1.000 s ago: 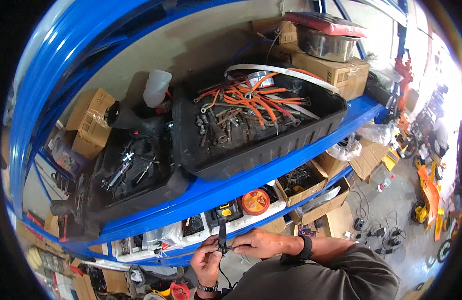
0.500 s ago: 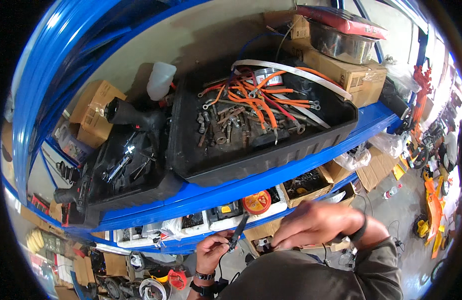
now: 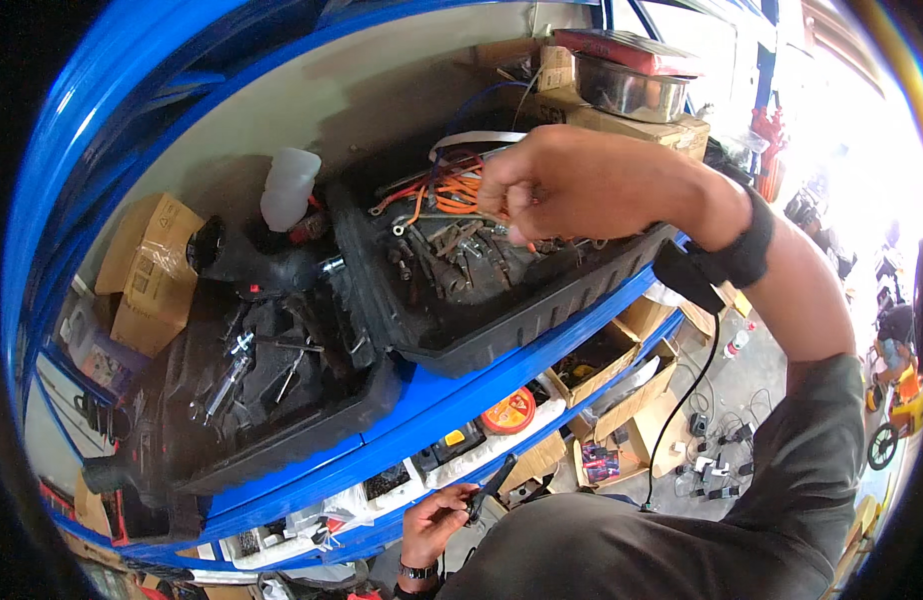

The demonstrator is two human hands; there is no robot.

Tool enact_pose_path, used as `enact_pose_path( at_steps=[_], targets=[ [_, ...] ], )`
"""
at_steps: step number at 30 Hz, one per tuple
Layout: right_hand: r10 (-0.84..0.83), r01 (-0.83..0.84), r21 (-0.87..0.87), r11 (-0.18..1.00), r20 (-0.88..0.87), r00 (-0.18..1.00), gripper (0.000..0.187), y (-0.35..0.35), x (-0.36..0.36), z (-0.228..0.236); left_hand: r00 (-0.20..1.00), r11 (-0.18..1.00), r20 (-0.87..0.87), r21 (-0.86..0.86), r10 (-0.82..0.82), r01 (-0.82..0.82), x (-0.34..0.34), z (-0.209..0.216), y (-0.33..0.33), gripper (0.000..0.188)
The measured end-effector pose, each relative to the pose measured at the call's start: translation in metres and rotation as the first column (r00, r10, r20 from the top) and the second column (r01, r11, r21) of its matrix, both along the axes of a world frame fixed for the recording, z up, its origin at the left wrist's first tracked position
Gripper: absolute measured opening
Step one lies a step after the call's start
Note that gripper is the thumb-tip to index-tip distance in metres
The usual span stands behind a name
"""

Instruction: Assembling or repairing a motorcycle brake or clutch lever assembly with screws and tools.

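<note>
My right hand [image 3: 547, 185] is raised over the large black tray [image 3: 522, 320], its fingers curled in. Whether anything is inside them is hidden. Below and behind it lie orange cables [image 3: 460, 192] with metal ring lugs, partly covered by the hand. Loose sockets and bolts [image 3: 467, 250] are spread on the tray's bottom. Low in front of my body, my left hand [image 3: 437, 522] is closed around a slim black object [image 3: 499, 477] that points up and to the right; its exact kind is unclear.
Left of the tray, a black case [image 3: 282, 440] holds a ratchet [image 3: 227, 380] and other tools. A white plastic bottle [image 3: 290, 190] stands behind. On the lower shelf are a red round tin [image 3: 509, 410] and cardboard boxes [image 3: 597, 360]. A black cable [image 3: 686, 395] hangs from my right wrist.
My right hand has risen from in front of my body to above the large tray. My left hand stays low, still holding the slim black object. The view has shifted somewhat.
</note>
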State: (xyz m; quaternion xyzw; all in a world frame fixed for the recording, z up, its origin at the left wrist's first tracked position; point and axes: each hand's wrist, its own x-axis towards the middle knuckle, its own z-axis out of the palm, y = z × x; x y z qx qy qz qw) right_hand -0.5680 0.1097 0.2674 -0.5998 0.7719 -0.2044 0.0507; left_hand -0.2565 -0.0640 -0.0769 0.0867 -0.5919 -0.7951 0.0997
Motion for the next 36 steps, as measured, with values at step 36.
enact_pose_path(
  at_steps=[36],
  targets=[
    [-0.004, -0.001, -0.189, 0.982, -0.028, 1.0, 0.018, -0.028, -0.024, -0.025, 0.996, 0.994, -0.081, -0.101, 0.026, -0.034, 0.005, -0.015, 0.016, 0.015]
  ],
)
